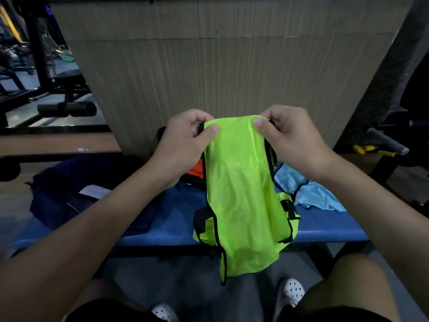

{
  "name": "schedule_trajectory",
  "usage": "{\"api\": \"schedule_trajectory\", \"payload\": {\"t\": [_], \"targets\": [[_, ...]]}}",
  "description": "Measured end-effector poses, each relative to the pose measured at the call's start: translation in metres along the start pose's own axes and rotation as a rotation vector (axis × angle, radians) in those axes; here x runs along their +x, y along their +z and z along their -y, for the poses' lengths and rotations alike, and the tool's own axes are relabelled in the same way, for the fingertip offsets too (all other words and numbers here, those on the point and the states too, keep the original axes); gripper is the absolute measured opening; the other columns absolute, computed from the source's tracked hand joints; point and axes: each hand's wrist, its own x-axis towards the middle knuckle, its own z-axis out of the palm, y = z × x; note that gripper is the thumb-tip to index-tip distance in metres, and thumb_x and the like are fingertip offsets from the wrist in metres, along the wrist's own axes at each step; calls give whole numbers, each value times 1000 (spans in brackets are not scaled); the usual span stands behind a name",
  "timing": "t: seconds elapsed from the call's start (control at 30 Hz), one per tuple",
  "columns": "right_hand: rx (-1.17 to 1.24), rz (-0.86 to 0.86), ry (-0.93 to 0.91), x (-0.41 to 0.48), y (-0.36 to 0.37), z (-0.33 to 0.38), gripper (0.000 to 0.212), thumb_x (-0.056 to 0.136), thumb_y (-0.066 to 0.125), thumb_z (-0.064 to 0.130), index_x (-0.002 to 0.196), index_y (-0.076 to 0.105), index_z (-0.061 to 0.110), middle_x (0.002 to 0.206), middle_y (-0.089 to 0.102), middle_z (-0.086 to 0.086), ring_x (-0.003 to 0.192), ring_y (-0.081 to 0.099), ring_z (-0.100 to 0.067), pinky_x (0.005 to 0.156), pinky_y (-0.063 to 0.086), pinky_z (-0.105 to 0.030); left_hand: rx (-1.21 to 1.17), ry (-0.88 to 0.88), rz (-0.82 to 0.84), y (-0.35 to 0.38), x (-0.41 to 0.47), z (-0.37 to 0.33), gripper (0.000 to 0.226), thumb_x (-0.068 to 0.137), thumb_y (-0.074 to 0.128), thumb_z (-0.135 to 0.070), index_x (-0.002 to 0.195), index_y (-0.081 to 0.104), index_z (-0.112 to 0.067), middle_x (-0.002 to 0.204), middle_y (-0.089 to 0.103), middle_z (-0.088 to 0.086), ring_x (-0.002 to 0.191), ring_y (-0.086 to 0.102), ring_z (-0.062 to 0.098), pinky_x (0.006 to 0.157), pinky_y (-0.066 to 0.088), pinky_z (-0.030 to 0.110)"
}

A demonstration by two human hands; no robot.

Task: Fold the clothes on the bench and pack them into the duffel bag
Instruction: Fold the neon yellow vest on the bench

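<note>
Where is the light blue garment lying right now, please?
In the head view, the light blue garment lies on the blue bench, right of centre, partly behind the neon green mesh vest.

Lighting: dim indoor, bluish cast, corners falling to near black. Brightest area: neon-green mesh vest (241, 194), with a pale sheen near its top. Focus: soft throughout; wall panel (209, 66) streaked by vertical blur. Distortion: wide-angle, straight lines bowing toward the edges.
</note>
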Motion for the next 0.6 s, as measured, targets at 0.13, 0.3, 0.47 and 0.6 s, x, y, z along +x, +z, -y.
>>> {"api": "schedule_trajectory", "payload": {"t": [0.13,0.3,0.47,0.6], "targets": [[160,13,92,-2,-1,7,21,100,54,18,85,60,3,69,57,-13,57,50,-20,45,46,-33,-12,27,-54,-1,6,-1,12,97,62,-9,93,69,-18,81,72,-1,70,63,5,63,50,19],[287,131,199,-11,6,0,8,95,60,6,88,64,7,84,66,-18,77,58,-26,78,49,-66,10,65,-46,-5,9,-1,18,97,58,-2,91,66,-17,78,67,-4,68,59,3,62,47,18],[242,107,114,-11,11,14,12,94,61,5,85,67,9,80,71,-7,73,64,-14,74,56,-40,164,32,191,-12,7,2,25,86,74,-27,111,68,-25,105,72,-6,98,66,3,84,51,22],[247,55,23,-6,10,24,9,90,67,7,83,70,11,84,70,-21,75,64,-25,74,55,-50,124,27,301,-7,1,-4,23,96,66,-23,99,72,-1,93,74,20,78,68,21,70,55,47]]}}
